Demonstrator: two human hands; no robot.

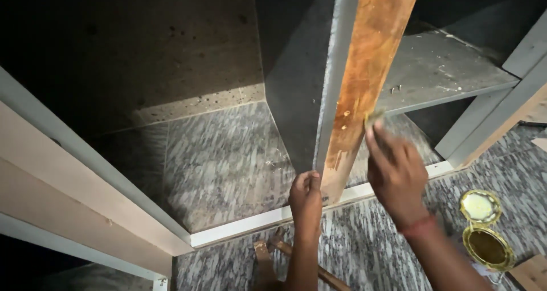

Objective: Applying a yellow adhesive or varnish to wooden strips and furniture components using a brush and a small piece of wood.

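The left hand (306, 195) grips the lower edge of an upright cabinet panel (364, 80), fingers curled around its bare brown wooden edge near the bottom. The right hand (396, 174) presses a small yellowish pad (373, 118) against that edge, fingertips pinched together on it. On the grey marbled floor (228, 166) at lower right sits an open round tin (488, 247) with its gold lid (480, 206) just beside it. Wooden scraps (268, 254) lie below the left wrist.
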